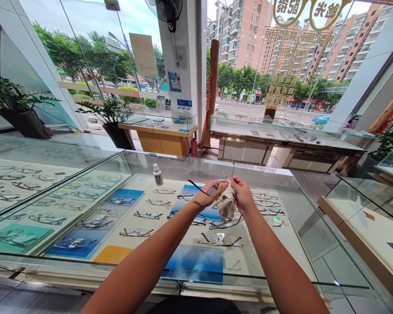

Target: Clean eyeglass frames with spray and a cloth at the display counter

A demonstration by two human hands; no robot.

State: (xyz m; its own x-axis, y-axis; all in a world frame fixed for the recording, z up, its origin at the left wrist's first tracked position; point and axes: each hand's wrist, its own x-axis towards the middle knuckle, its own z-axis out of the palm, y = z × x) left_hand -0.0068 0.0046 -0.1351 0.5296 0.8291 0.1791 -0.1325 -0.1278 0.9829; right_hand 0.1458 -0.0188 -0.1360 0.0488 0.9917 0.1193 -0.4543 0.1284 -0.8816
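Observation:
Above the glass display counter (144, 261), my left hand (207, 198) is closed around a pair of eyeglasses (198, 186). One dark temple sticks out to the left, and a thin-rimmed lens shows above my fingers. A small grey label lies at the temple by my left hand. My right hand (244, 195) is closed, pinching a beige cloth (226, 205) against the glasses. The cloth bunches up and hangs between both hands, hiding part of the frame. To the left, a small white bottle (157, 175) stands upright on the counter top.
Under the glass lie several eyeglasses (220, 239) on white and blue panels. Another display case (363, 213) stands at the right. Beyond the counter are a wooden display table (163, 141), a potted plant (118, 133), a wooden trunk post (212, 91) and large windows.

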